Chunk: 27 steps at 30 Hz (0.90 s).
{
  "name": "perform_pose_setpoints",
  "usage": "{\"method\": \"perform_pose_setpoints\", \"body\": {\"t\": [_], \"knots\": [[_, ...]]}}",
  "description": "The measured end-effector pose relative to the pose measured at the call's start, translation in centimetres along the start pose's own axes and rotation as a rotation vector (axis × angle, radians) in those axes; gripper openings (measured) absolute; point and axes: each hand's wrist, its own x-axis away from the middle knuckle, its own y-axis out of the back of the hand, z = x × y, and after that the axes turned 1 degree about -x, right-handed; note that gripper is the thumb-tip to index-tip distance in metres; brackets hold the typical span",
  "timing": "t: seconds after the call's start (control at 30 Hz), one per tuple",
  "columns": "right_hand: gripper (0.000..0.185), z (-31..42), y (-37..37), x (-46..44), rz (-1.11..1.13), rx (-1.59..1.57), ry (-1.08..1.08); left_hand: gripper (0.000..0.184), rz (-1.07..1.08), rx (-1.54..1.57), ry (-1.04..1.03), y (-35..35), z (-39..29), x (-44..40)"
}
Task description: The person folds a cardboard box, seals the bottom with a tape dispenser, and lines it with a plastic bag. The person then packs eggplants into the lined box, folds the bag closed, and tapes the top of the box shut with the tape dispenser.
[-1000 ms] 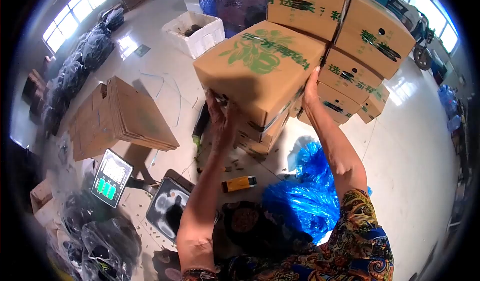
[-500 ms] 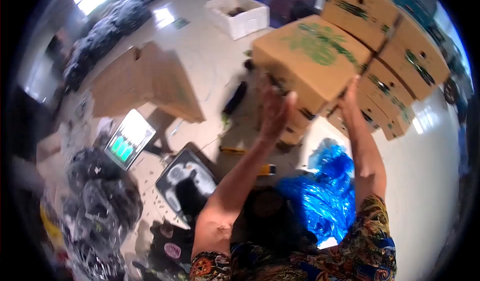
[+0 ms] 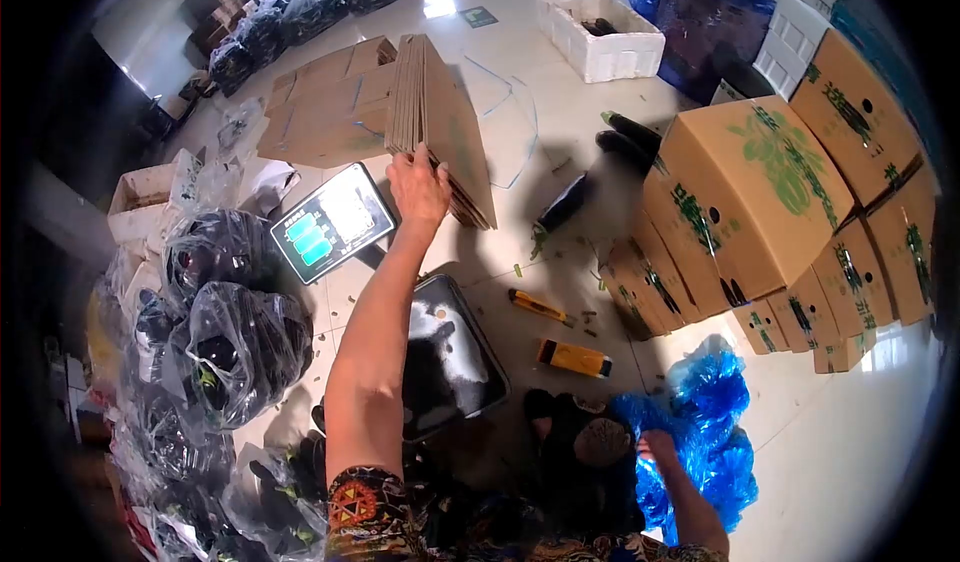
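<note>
With the left hand's [image 3: 418,190] fingers bent against the near edge of flattened cartons [image 3: 406,97], the right hand [image 3: 657,448] meets blue plastic [image 3: 722,392], both grips unclear; beyond, stacked boxes [image 3: 742,232] bear green Chinese print.

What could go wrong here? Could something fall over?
Maybe! The flat cardboard stack stands on edge, so it might tip if the left hand tugs it. The left forearm is near the scale display and could bump it. Someone might also step on the dark eggplants on the floor.
</note>
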Motion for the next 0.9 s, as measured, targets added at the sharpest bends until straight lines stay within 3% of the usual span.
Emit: {"method": "perform_pose_setpoints", "body": {"t": [0.07,0.13,0.27,0.37,0.53,0.63,0.77,0.8,0.87,0.9], "knots": [[0.024,-2.3,-2.2,0.0,-0.066,0.457,0.447,0.040,0.049,-0.086,0.045,-1.4,1.0,-1.1],[0.024,-1.3,-4.3,1.9,-0.295,0.620,0.725,0.036,0.079,-0.134,0.081,-2.2,0.9,-1.7],[0.025,0.9,-3.7,4.6,-0.333,0.791,0.666,0.030,0.038,-0.165,0.089,-3.3,0.8,-3.0],[0.025,1.8,-3.6,4.3,-0.303,0.859,0.634,0.027,0.125,-0.113,0.244,-3.0,0.1,-4.5],[0.025,2.1,-3.3,3.1,-0.230,0.963,0.600,0.027,0.108,-0.073,0.119,-3.9,1.1,-3.9],[0.025,1.6,-2.9,2.0,-0.090,1.068,0.546,0.023,-0.027,0.105,0.084,-1.6,0.4,-2.2],[0.025,-0.2,-1.2,-3.1,0.379,1.398,0.412,0.016,-0.225,0.315,-0.039,5.5,-1.0,-0.3],[0.025,4.6,-1.6,-2.5,0.407,1.448,0.456,0.014,-0.282,0.366,-0.047,7.7,-1.3,0.0],[0.029,20.0,-1.8,2.1,0.174,1.212,0.681,0.009,-0.348,0.352,-0.079,12.9,-1.0,1.2],[0.043,28.0,-2.5,5.4,-0.036,0.913,0.909,0.010,-0.334,0.504,-0.071,17.4,0.4,2.6]]}}
